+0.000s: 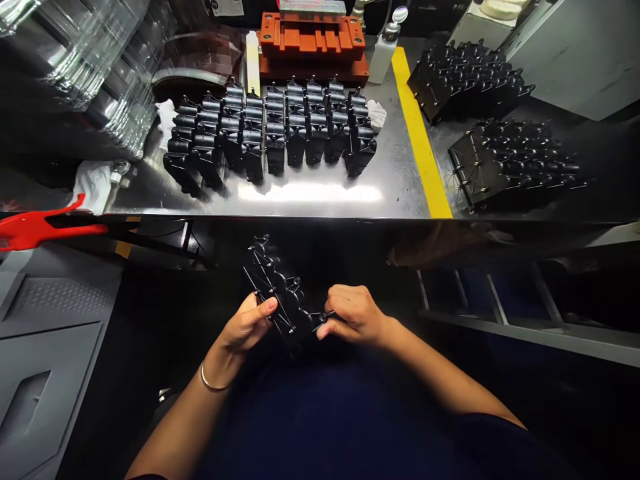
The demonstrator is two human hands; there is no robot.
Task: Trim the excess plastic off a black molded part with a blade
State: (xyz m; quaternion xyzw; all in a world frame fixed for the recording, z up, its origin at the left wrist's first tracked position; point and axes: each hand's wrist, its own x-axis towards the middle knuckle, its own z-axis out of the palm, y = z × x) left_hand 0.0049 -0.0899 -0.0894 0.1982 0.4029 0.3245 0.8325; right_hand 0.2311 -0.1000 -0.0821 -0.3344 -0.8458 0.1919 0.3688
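Note:
A black plastic part (287, 293) with ribs and small posts hangs in the air below the table's front edge, tilted. My left hand (247, 323) grips its left side, thumb on the ribbed face. At the part's lower right corner, my right hand (350, 313) is closed with thumb and fingers pinched on a small protruding piece; what lies between the fingertips is mostly hidden. Above, a row of several similar black parts (275, 127) stands side by side on the metal table (390, 193).
Two more groups of black parts (470, 80) (510, 163) stand right of a yellow stripe (420, 140). An orange fixture (313, 40) and pump bottle (384, 57) are behind. Red-handled scissors (45, 227) and clear trays (100, 60) are left.

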